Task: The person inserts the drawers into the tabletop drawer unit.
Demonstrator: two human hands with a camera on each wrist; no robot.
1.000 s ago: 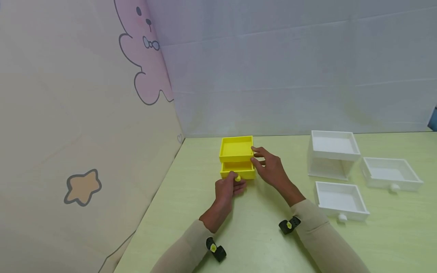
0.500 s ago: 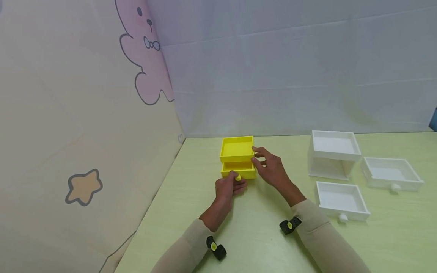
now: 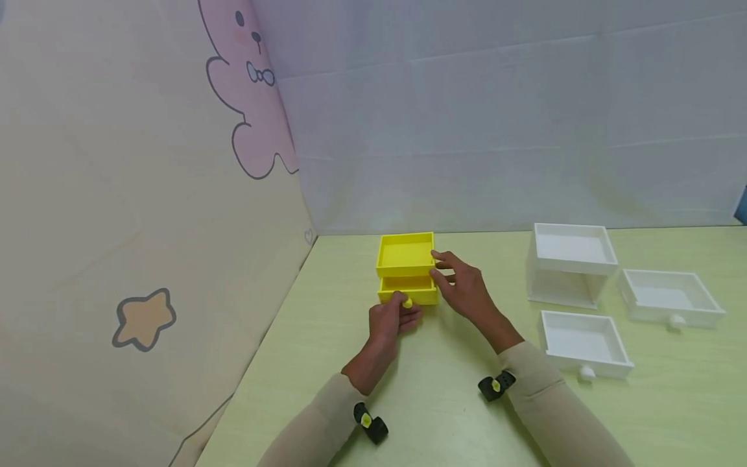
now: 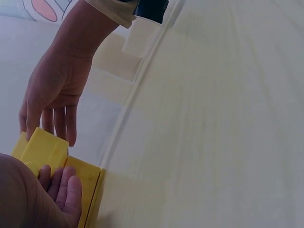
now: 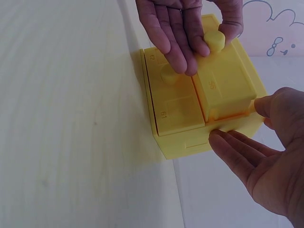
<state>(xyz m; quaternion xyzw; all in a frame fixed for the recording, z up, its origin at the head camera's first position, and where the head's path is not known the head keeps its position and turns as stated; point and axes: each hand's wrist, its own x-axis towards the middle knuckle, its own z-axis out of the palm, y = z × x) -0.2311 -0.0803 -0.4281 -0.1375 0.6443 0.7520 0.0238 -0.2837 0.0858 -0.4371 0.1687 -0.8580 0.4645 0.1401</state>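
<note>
Left hand [image 3: 388, 320]: yellow knob [image 5: 214, 42] between thumb and forefinger

"How does the left arm [image 3: 318, 418] lie?"
"Stretched forward and angled inward, as does the right arm [image 3: 563, 415]."
"And the left hand [image 3: 388, 322]?"
"Its thumb [image 5: 232, 20] and index finger [image 5: 194, 28] pinch; the other fingers [image 5: 153, 27] are loosely extended."
"The right hand [image 3: 463, 288]?"
"Farther forward, its thumb parted from nearly straight fingers."
</note>
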